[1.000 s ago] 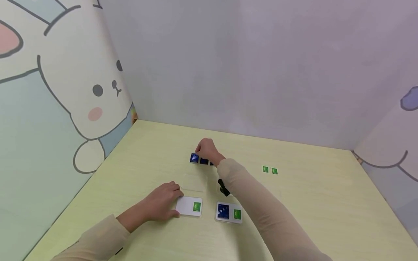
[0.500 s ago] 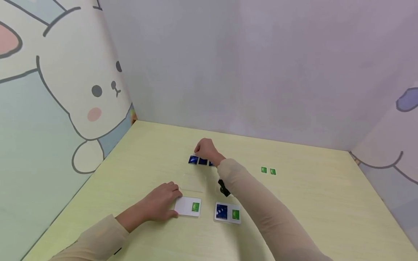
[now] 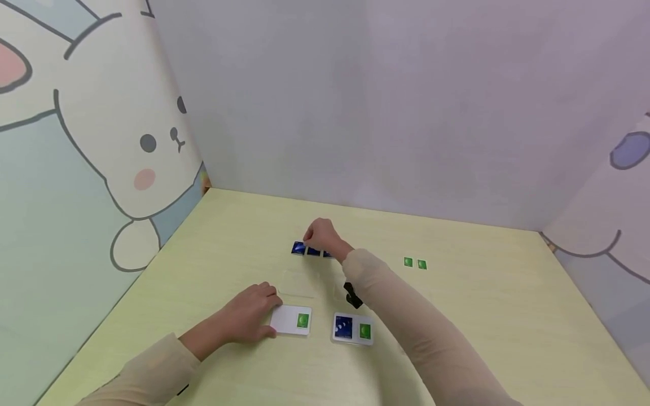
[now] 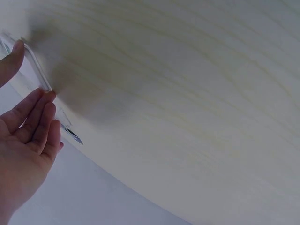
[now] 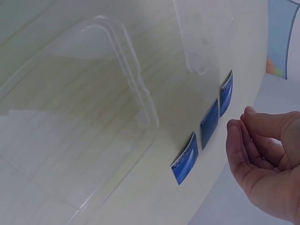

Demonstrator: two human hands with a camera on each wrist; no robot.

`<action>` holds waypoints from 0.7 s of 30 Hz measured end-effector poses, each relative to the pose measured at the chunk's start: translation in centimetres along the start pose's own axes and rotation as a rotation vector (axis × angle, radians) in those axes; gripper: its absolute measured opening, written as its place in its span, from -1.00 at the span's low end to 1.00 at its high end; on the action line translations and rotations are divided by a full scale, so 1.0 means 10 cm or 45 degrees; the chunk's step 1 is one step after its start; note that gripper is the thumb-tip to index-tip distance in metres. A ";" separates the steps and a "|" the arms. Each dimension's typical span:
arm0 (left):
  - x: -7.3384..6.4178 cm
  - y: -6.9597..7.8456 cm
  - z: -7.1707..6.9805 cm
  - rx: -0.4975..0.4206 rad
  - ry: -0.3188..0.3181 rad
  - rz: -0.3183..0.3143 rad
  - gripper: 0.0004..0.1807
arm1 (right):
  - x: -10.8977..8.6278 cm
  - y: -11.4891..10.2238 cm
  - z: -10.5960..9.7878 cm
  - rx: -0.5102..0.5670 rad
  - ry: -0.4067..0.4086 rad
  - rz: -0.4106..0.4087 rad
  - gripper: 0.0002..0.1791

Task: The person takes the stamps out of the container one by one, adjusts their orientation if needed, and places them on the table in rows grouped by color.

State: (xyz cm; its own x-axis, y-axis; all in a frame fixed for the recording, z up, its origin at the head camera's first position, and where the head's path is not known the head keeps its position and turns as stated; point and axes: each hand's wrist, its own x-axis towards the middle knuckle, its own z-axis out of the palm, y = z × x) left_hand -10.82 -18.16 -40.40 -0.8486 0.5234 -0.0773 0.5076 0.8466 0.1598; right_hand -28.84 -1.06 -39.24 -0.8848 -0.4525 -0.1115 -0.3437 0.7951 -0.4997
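Observation:
My left hand (image 3: 249, 313) holds a flat white case (image 3: 284, 319) on the table by its left end, thumb at the near side and fingers at the far side; a green sticker is on the case's right part. In the left wrist view its thumb and fingertips (image 4: 33, 96) touch the case's rim. My right hand (image 3: 325, 237) is over a row of blue square stickers (image 3: 298, 248). In the right wrist view the thumb and fingertips of the right hand (image 5: 267, 154) meet, beside the blue stickers (image 5: 210, 124), with nothing visible between them.
A second white case (image 3: 352, 329) bears a dark blue and a green sticker. Clear plastic lids (image 3: 298, 283) lie behind the cases, one partly under my right arm. Two green stickers (image 3: 415, 263) lie farther right. A wall (image 3: 355, 113) closes the table's back.
My right fingertips have shifted slightly right and down along the blue stickers. The left hand stays at the white case. The head view has shifted a little.

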 end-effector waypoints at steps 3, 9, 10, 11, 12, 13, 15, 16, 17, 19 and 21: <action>0.00 0.00 0.00 -0.005 -0.003 -0.005 -0.45 | -0.01 0.02 0.00 -0.003 -0.001 -0.004 -0.86; 0.01 -0.01 0.01 -0.002 -0.004 0.000 -0.45 | -0.04 0.08 0.00 0.011 -0.002 -0.010 -0.86; 0.01 -0.01 0.01 -0.002 -0.005 0.000 -0.45 | -0.04 0.09 0.00 0.012 0.000 -0.012 -0.86; 0.01 -0.01 0.01 -0.001 -0.005 0.000 -0.44 | -0.05 0.10 0.00 0.009 0.005 -0.020 -0.86; 0.01 -0.01 0.01 -0.001 -0.005 0.000 -0.44 | -0.05 0.11 0.00 0.007 0.008 -0.024 -0.86; 0.01 -0.01 0.01 -0.001 -0.006 -0.001 -0.44 | -0.06 0.12 -0.01 0.005 0.011 -0.025 -0.87; 0.01 0.00 0.01 -0.001 -0.003 -0.002 -0.44 | -0.07 0.15 -0.02 0.007 0.015 -0.023 -0.88; 0.01 0.00 0.01 0.001 -0.002 -0.001 -0.44 | -0.07 0.16 -0.02 0.002 0.018 -0.022 -0.88; 0.01 0.00 0.01 0.001 0.001 0.000 -0.44 | -0.08 0.17 -0.03 0.001 0.019 -0.018 -0.89; 0.01 0.00 0.01 0.002 0.006 0.003 -0.44 | -0.09 0.19 -0.04 0.002 0.019 -0.007 -0.89; 0.01 0.00 0.02 0.003 0.010 0.004 -0.45 | -0.10 0.20 -0.05 0.006 0.017 0.001 -0.90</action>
State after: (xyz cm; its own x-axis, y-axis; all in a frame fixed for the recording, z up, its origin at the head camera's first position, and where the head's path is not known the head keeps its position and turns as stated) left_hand -10.90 -18.11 -40.57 -0.8482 0.5251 -0.0690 0.5105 0.8453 0.1575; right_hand -28.77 1.20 -39.74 -0.8891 -0.4464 -0.1008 -0.3413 0.7935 -0.5038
